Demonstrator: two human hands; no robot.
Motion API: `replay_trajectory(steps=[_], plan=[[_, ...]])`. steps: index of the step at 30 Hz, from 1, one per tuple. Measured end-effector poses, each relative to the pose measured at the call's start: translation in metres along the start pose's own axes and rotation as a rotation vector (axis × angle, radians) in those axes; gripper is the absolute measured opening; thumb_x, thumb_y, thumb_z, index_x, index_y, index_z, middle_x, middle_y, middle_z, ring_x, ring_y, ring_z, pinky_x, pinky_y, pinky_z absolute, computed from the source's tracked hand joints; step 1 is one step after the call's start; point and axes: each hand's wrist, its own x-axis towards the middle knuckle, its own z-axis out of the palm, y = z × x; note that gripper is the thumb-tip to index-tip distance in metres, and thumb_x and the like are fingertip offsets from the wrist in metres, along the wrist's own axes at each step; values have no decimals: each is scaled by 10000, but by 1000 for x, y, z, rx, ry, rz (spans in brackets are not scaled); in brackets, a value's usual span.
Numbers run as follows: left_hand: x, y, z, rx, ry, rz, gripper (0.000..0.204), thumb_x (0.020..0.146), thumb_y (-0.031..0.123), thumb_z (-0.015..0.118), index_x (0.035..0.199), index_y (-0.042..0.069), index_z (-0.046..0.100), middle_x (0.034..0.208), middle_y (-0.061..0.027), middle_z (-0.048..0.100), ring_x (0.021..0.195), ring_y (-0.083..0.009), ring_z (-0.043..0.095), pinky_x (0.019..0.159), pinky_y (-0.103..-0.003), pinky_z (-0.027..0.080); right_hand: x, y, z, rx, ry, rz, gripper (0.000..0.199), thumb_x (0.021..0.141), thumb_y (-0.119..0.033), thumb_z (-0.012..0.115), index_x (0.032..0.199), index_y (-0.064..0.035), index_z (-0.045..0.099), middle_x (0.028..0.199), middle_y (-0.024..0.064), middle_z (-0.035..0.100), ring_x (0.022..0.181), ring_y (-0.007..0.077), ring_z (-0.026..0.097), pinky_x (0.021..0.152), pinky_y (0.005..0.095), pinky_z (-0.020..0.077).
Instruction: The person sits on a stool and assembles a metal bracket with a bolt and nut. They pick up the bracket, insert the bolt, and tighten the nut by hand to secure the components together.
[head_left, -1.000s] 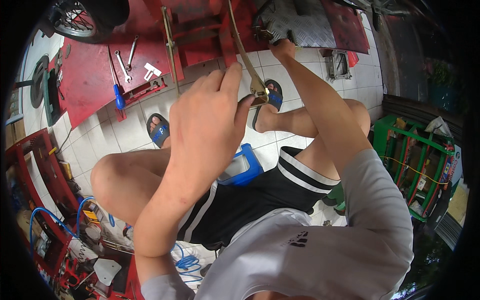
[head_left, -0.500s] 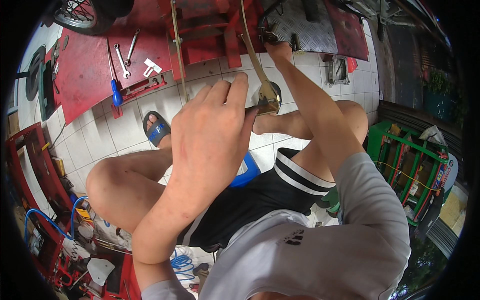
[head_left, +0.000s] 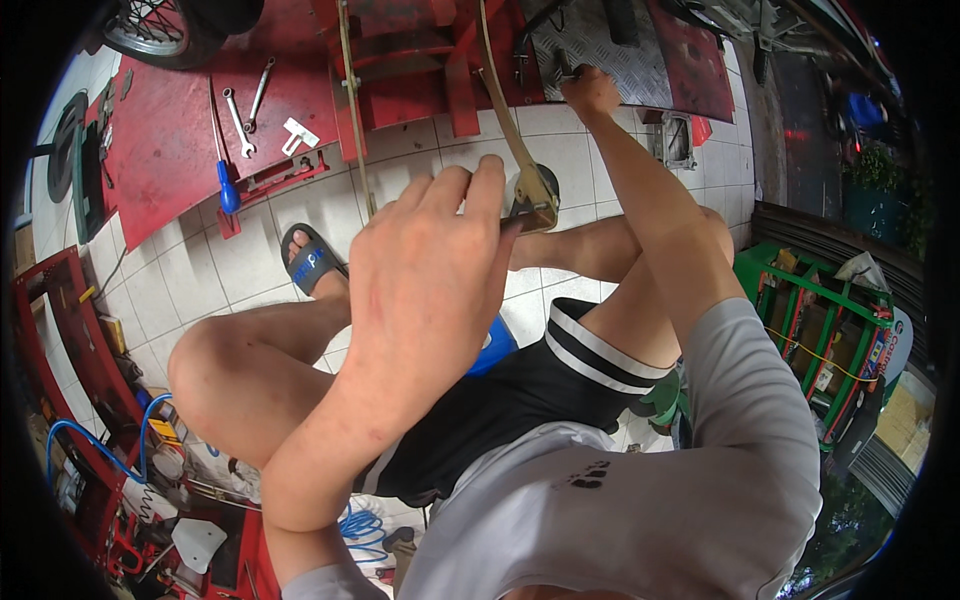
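My left hand (head_left: 430,270) is raised in the middle with its fingers curled over the near end of a gold-coloured metal frame. One long bar (head_left: 505,110) of the frame runs away from me to the red lift, ending near my thumb in a bracket corner (head_left: 540,212). The thinner bar (head_left: 352,100) lies further left. My right hand (head_left: 593,95) reaches out to the grey tread plate (head_left: 650,65), fingers closed; a small dark thing (head_left: 564,64) is at its fingertips, too small to name.
On the red lift (head_left: 170,130) lie two wrenches (head_left: 240,125), a blue-handled screwdriver (head_left: 228,190) and a white T-shaped piece (head_left: 299,136). A motorcycle wheel (head_left: 165,30) stands at the far left. At right is a green rack (head_left: 790,340); a red tool tray (head_left: 225,530) sits lower left.
My right hand has moved away from beside the gold-coloured bar, right and slightly farther off, onto the tread plate. My left hand keeps its grip on the frame, nearly still.
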Motion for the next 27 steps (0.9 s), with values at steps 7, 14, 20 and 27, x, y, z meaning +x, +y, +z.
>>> replay_trajectory(steps=[7,14,20,27], plan=[[4,-1,4,-6,-14,4,397,767,96,721,1135,14,595,855,-130,603,725,-313,608,590,-407,472,8,-19,32,82,54,-381,240,782,-244,645,1004,-238,735,1024,75,676,1006,307,616,835,431,526],[6,2,6,-6,-12,19,391,764,99,725,1125,14,599,902,-144,622,744,-329,621,604,-410,488,14,-12,54,44,-24,-191,275,727,-329,712,985,-240,744,965,97,707,948,322,664,836,421,538],[10,-10,3,-11,38,-5,345,771,67,711,1092,-8,607,926,-168,648,802,-354,638,663,-404,510,14,-17,-10,23,-159,-212,322,682,-407,735,917,-190,765,879,110,720,847,306,694,804,397,553],[24,-24,19,-246,196,137,315,770,14,702,1074,-24,633,933,-160,677,800,-296,680,694,-350,528,-81,-73,-184,1187,-718,-122,236,795,-159,706,951,17,702,667,9,571,561,67,426,522,237,351]])
